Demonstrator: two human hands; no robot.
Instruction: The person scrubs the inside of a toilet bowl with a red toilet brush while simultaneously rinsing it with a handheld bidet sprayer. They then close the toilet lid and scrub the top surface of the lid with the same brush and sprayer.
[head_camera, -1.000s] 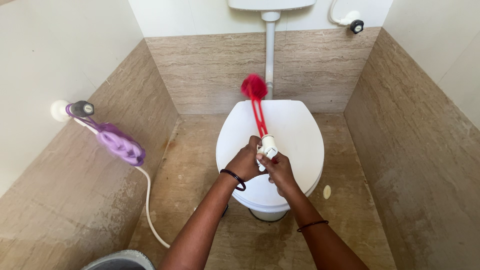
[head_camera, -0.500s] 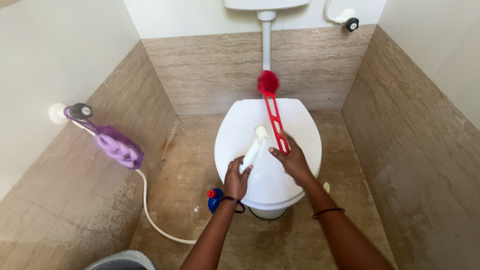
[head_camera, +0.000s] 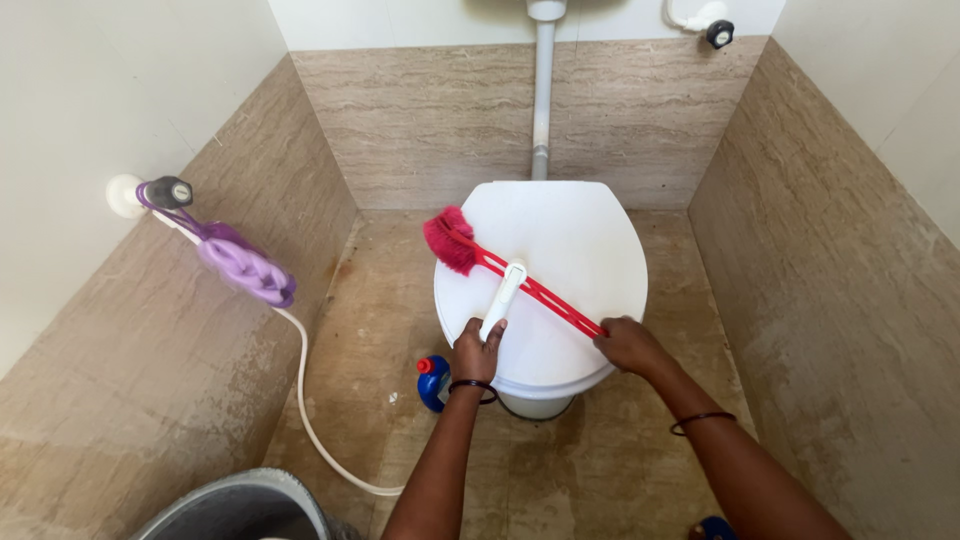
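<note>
My right hand (head_camera: 628, 347) grips the end of a red toilet brush (head_camera: 520, 282). Its pink-red bristle head (head_camera: 447, 240) points left, past the left edge of the closed white toilet lid (head_camera: 575, 250). My left hand (head_camera: 477, 352) holds a white tube-shaped handle piece (head_camera: 503, 297) upright over the lid, and it crosses the red brush shaft. Both hands hover over the front part of the toilet.
A blue bottle with a red cap (head_camera: 431, 382) stands on the floor left of the toilet. A purple hand sprayer (head_camera: 245, 270) hangs on the left wall, its white hose (head_camera: 305, 400) trailing to the floor. A grey bucket rim (head_camera: 240, 505) shows at bottom left. Walls close in on both sides.
The brush swung from pointing up at the back wall to lying across the lid with its head to the left. The white piece came off the brush handle into my left hand.
</note>
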